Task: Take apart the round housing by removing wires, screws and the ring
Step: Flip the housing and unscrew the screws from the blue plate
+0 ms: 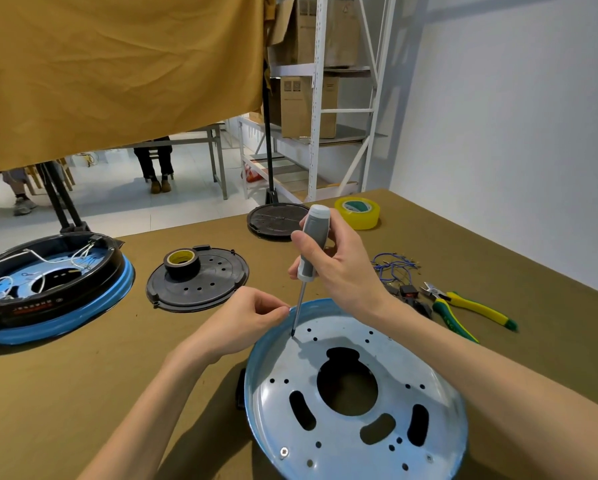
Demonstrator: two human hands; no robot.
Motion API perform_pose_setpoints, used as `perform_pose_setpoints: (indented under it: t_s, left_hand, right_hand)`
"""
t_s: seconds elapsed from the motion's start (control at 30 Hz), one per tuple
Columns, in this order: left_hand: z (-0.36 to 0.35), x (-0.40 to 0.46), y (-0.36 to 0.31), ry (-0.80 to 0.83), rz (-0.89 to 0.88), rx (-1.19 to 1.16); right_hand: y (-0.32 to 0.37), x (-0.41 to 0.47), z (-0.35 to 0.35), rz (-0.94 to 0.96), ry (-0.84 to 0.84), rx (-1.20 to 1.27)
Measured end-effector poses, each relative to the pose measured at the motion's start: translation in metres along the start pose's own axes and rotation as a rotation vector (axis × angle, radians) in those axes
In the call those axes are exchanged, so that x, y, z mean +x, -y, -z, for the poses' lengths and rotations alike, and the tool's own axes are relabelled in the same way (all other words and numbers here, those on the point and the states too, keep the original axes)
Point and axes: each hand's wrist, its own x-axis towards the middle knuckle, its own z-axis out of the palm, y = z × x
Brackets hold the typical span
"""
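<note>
Pliers (470,306), wire bundle (394,268) right of housing (356,389); black cover (200,282) left

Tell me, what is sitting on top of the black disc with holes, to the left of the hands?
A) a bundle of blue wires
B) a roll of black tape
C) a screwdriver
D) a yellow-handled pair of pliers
B: a roll of black tape with a yellow core stands on the black perforated disc.

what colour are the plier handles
Yellow and green, seen in the head view: the pliers lie on the table right of the housing.
</note>
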Motion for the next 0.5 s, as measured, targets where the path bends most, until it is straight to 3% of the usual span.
perform_pose_setpoints:
  t_s: [0.5]
  left_hand:
    - [-0.0014,-0.0014,-0.0024,-0.005,0.032,0.058]
  right_hand:
    - [0.0017,-0.0009,-0.0043,0.03,-0.004,-0.041]
